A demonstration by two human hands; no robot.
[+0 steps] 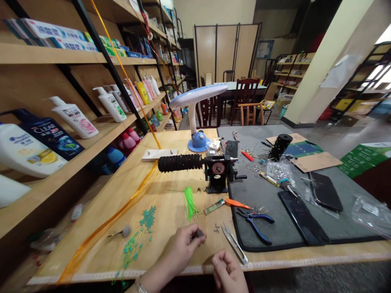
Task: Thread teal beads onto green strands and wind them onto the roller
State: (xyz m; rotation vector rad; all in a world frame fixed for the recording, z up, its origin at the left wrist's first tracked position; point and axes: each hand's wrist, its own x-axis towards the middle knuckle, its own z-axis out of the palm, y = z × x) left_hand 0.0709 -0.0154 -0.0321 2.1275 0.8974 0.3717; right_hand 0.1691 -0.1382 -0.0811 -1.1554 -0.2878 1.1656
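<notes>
My left hand (185,244) hovers over the wooden table, its thumb and fingers pinched on a small dark grey piece (199,233) whose kind I cannot make out. At the table's front edge, my right hand (228,270) is closed, fingers curled toward the thumb; anything inside is hidden. Thread snips (234,244) lie just beyond it, with several tiny dark bits (216,228) to their left. A bundle of bright green strands (190,203) rests ahead of my left hand. Turquoise beads (148,217), some on thread, are spread to its left.
A black hand-cranked winder (217,175) carries a ridged black roller (180,162). Orange thread (122,211) runs down the table's left. Blue pliers (258,228), an orange-handled tool (238,203) and a lighter (214,206) lie near the grey mat (262,199). A blue-white lamp (198,140) stands behind.
</notes>
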